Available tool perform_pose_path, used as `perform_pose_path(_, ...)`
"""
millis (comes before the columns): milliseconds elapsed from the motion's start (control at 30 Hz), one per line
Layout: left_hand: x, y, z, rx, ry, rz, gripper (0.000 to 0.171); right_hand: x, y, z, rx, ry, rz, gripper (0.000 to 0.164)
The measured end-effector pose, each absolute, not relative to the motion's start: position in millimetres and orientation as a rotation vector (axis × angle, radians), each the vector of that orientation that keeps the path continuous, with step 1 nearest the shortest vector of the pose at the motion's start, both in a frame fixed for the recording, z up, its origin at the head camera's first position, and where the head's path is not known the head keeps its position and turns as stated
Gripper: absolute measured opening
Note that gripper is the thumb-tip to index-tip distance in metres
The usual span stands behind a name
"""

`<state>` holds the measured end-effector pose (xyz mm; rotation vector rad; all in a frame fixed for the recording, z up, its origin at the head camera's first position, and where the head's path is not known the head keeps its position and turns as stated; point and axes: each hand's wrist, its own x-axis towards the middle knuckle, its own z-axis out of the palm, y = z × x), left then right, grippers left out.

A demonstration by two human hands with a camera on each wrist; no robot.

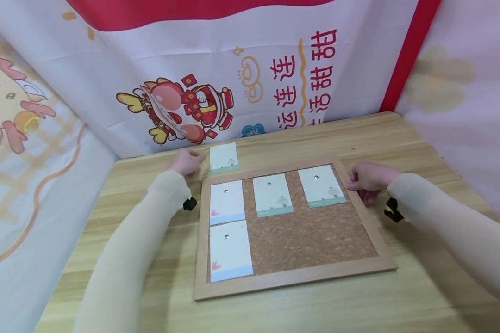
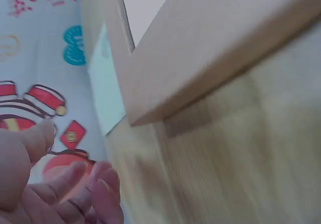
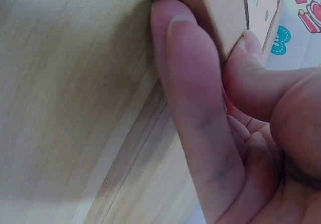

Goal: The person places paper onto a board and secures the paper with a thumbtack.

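A wood-framed cork board (image 1: 300, 280) lies on the table, slightly turned. My right hand (image 1: 371, 179) grips its right side, the thumb (image 3: 246, 58) on top of the frame and the fingers against its outer edge. My left hand (image 1: 186, 162) is off the board's far left corner with fingers loosely bent, holding nothing. Just right of it, a loose pale green card (image 1: 222, 156) lies behind the board. Two white cards with blue bottoms, an upper one (image 1: 226, 203) and a lower one (image 1: 231, 252), are pinned at the left. Two green-edged cards, one central (image 1: 271, 194) and one right (image 1: 321, 185), are pinned too.
The wooden table (image 1: 316, 310) runs back to a printed cloth (image 1: 171, 51) with red figures and lettering. More cloth hangs along the left side (image 1: 33, 162) and the right side (image 1: 462, 92). Bare cork (image 1: 312, 238) shows at the board's lower right.
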<state>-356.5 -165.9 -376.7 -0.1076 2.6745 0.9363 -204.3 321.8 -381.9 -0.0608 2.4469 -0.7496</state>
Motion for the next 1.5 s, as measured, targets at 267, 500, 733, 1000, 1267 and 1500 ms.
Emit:
perform_pose_path(267,-373.3,-143.7,-386.0,-0.437,2.705,0.875,0.051,-207.9,311.4,-379.5,-0.034,2.438,-0.728,0.023)
perform_pose_path(500,-374.5,-119.9,-387.0,-0.418,2.752,0.726,0.068,-205.2,309.0,-376.8,-0.036,2.429,-0.742,0.022)
perform_pose_path(733,-380.6,-108.4,-388.2,-0.374,2.750,0.707,0.061,-204.5,306.9,-374.2,-0.028,2.437,-0.725,0.022)
perform_pose_path(1000,-396.3,-112.6,-399.3,-0.358,2.684,0.763,0.086,-204.9,310.6,-374.5,0.000,2.437,-0.717,0.021)
perform_pose_path(1267,-411.8,-120.7,-396.7,-0.309,2.630,0.828,0.039,-205.6,317.4,-379.7,0.013,2.441,-0.723,0.021)
perform_pose_path(1500,-390.9,-133.6,-366.4,-0.147,2.560,1.151,0.024,-206.0,317.4,-381.7,0.004,2.452,-0.708,0.022)
